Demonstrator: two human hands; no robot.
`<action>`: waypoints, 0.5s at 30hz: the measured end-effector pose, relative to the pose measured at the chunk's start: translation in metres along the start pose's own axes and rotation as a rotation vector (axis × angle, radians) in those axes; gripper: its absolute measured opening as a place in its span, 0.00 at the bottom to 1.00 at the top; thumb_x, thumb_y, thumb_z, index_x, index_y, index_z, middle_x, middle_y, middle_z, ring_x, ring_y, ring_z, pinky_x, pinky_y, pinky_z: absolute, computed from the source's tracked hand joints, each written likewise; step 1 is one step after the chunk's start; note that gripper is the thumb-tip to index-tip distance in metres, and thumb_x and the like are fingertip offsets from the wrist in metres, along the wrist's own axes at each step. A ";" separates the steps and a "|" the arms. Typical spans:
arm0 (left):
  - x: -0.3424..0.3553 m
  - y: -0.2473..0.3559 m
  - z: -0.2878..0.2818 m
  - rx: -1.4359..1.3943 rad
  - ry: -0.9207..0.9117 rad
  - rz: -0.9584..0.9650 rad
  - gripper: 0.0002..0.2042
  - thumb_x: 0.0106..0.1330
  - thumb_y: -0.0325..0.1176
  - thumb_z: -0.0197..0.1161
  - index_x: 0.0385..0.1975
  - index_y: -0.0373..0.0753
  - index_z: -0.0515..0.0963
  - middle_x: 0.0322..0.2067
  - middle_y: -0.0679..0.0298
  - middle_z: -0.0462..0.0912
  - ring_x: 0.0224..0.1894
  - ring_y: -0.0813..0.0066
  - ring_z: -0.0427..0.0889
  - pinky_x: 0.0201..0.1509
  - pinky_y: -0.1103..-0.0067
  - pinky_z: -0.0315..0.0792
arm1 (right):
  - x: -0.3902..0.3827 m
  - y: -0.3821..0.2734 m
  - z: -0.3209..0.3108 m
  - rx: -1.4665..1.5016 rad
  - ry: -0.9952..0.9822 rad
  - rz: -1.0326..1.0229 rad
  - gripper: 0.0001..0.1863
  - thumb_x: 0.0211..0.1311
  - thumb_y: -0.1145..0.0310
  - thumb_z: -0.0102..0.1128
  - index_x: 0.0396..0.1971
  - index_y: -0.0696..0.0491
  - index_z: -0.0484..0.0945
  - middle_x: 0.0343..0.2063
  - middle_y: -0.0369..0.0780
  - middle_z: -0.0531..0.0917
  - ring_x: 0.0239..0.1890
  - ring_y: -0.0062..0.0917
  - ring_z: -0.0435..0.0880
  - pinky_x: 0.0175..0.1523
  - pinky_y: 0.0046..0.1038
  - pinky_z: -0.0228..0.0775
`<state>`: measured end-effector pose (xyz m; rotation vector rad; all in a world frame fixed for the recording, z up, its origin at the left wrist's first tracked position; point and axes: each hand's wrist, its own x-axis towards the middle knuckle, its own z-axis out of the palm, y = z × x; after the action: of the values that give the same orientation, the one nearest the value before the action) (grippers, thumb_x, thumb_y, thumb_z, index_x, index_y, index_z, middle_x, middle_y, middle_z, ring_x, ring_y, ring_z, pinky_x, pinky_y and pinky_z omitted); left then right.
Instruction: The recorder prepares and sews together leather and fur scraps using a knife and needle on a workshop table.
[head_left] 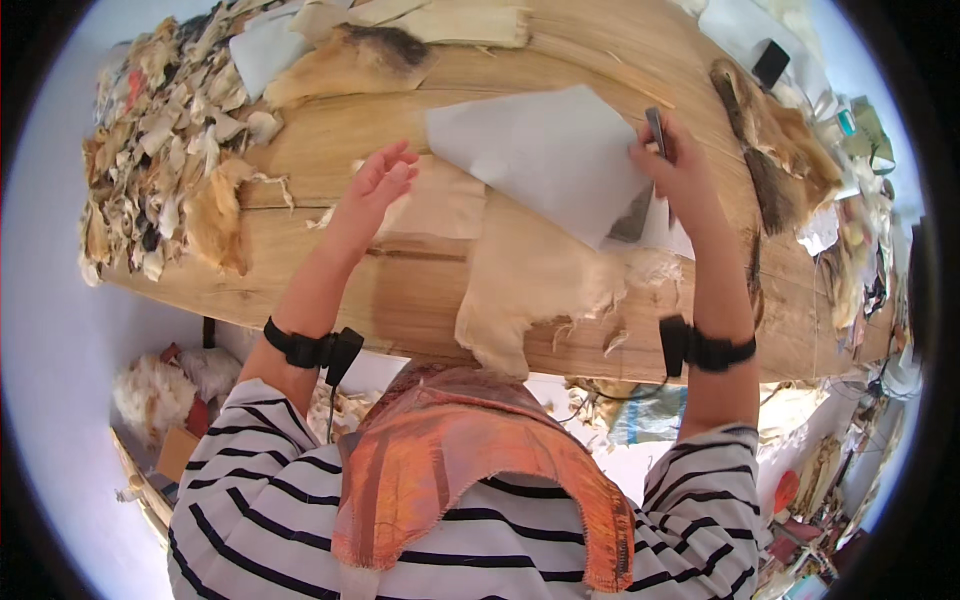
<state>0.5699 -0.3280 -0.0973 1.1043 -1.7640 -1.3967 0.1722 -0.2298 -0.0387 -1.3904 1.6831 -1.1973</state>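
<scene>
A pale tan hide [520, 285] lies on the wooden table [400, 300], its ragged lower end hanging over the near edge. A white paper sheet [545, 160] lies across the top of the hide. My right hand [680, 175] presses on the sheet's right edge and grips a small dark blade [656, 130] that points up. My left hand [375, 190] hovers with fingers apart at the hide's left side, just left of the sheet, holding nothing. Both wrists carry black bands.
A heap of fur and hide scraps [165, 140] covers the table's left end. Brown fur pieces [780, 150] and small clutter lie at the right end. More hides [350, 60] lie at the far side. Scraps and boxes sit on the floor below.
</scene>
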 end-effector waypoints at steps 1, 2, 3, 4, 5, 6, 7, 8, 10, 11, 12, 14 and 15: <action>0.002 0.002 -0.006 -0.207 -0.012 -0.138 0.26 0.80 0.41 0.53 0.72 0.35 0.63 0.65 0.52 0.74 0.65 0.61 0.76 0.70 0.69 0.70 | -0.016 -0.015 0.011 0.015 -0.096 -0.076 0.09 0.64 0.72 0.65 0.41 0.52 0.76 0.28 0.32 0.77 0.25 0.19 0.74 0.29 0.27 0.68; 0.004 0.003 -0.013 -0.424 -0.046 -0.246 0.26 0.81 0.41 0.52 0.72 0.34 0.62 0.64 0.50 0.73 0.64 0.59 0.78 0.70 0.68 0.72 | -0.034 -0.029 0.024 0.043 -0.177 -0.168 0.08 0.65 0.74 0.64 0.41 0.52 0.76 0.28 0.34 0.77 0.25 0.22 0.76 0.32 0.28 0.70; 0.007 0.002 -0.021 -0.421 -0.033 -0.269 0.26 0.81 0.41 0.52 0.72 0.34 0.62 0.64 0.50 0.73 0.64 0.59 0.78 0.70 0.68 0.72 | -0.054 -0.041 0.034 -0.116 -0.263 -0.230 0.09 0.64 0.74 0.64 0.42 0.52 0.76 0.28 0.37 0.78 0.26 0.26 0.78 0.34 0.30 0.72; 0.009 0.000 -0.028 -0.531 -0.119 -0.304 0.26 0.81 0.43 0.51 0.71 0.33 0.62 0.64 0.49 0.73 0.62 0.59 0.79 0.68 0.68 0.74 | -0.075 -0.051 0.045 -0.285 -0.354 -0.280 0.10 0.63 0.75 0.65 0.43 0.52 0.75 0.27 0.40 0.79 0.27 0.30 0.80 0.36 0.31 0.73; 0.012 -0.003 -0.037 -0.637 -0.206 -0.350 0.27 0.80 0.45 0.51 0.71 0.33 0.61 0.64 0.48 0.74 0.61 0.59 0.80 0.66 0.68 0.77 | -0.094 -0.058 0.058 -0.274 -0.492 -0.177 0.13 0.60 0.73 0.67 0.44 0.52 0.76 0.30 0.46 0.81 0.31 0.38 0.83 0.38 0.34 0.74; 0.016 -0.006 -0.046 -0.645 -0.224 -0.342 0.27 0.80 0.45 0.51 0.71 0.33 0.61 0.64 0.48 0.74 0.61 0.59 0.80 0.66 0.68 0.77 | -0.109 -0.061 0.073 -0.356 -0.569 -0.080 0.13 0.57 0.72 0.68 0.43 0.52 0.79 0.32 0.47 0.84 0.35 0.44 0.85 0.40 0.39 0.75; 0.017 -0.011 -0.055 -0.644 -0.264 -0.372 0.28 0.81 0.46 0.50 0.70 0.33 0.61 0.63 0.48 0.74 0.61 0.58 0.80 0.66 0.68 0.77 | -0.123 -0.064 0.081 -0.329 -0.594 -0.050 0.12 0.56 0.70 0.67 0.40 0.53 0.80 0.33 0.47 0.84 0.36 0.47 0.84 0.41 0.42 0.75; 0.017 -0.016 -0.064 -0.646 -0.299 -0.401 0.28 0.81 0.48 0.49 0.70 0.33 0.62 0.62 0.47 0.75 0.61 0.57 0.80 0.65 0.68 0.77 | -0.133 -0.065 0.094 -0.327 -0.513 -0.060 0.12 0.56 0.70 0.67 0.40 0.53 0.80 0.32 0.47 0.84 0.36 0.47 0.84 0.40 0.41 0.75; 0.017 -0.025 -0.083 -0.646 -0.337 -0.414 0.27 0.81 0.48 0.49 0.68 0.33 0.63 0.62 0.47 0.76 0.61 0.57 0.80 0.64 0.68 0.78 | -0.145 -0.067 0.109 -0.300 -0.425 -0.121 0.12 0.56 0.71 0.68 0.40 0.53 0.80 0.32 0.47 0.84 0.35 0.47 0.84 0.40 0.41 0.76; 0.016 -0.028 -0.093 -0.632 -0.374 -0.416 0.26 0.81 0.48 0.49 0.67 0.34 0.64 0.61 0.46 0.76 0.61 0.56 0.81 0.64 0.68 0.78 | -0.148 -0.069 0.114 -0.390 -0.425 -0.042 0.11 0.57 0.70 0.68 0.40 0.53 0.80 0.31 0.47 0.84 0.34 0.45 0.84 0.39 0.40 0.75; 0.016 -0.031 -0.102 -0.640 -0.373 -0.421 0.26 0.81 0.48 0.49 0.67 0.34 0.64 0.61 0.46 0.76 0.61 0.56 0.81 0.64 0.68 0.78 | -0.149 -0.071 0.118 -0.479 -0.422 0.035 0.11 0.59 0.70 0.68 0.41 0.54 0.79 0.30 0.47 0.83 0.33 0.44 0.83 0.39 0.38 0.75; 0.016 -0.032 -0.116 -0.596 -0.405 -0.460 0.23 0.81 0.48 0.49 0.63 0.34 0.67 0.61 0.46 0.77 0.60 0.56 0.81 0.63 0.66 0.78 | -0.148 -0.078 0.125 -0.485 -0.442 0.175 0.11 0.60 0.70 0.68 0.42 0.54 0.79 0.29 0.47 0.83 0.32 0.43 0.83 0.38 0.37 0.74; 0.015 -0.031 -0.120 -0.593 -0.395 -0.471 0.23 0.81 0.48 0.49 0.63 0.34 0.67 0.61 0.46 0.77 0.60 0.56 0.81 0.63 0.66 0.78 | -0.147 -0.081 0.130 -0.480 -0.458 0.314 0.11 0.62 0.70 0.68 0.43 0.54 0.80 0.28 0.47 0.82 0.31 0.42 0.82 0.37 0.36 0.74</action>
<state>0.6736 -0.3975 -0.0984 0.9812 -1.2048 -2.3649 0.3539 -0.1208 -0.0235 -1.4570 1.8168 -0.2726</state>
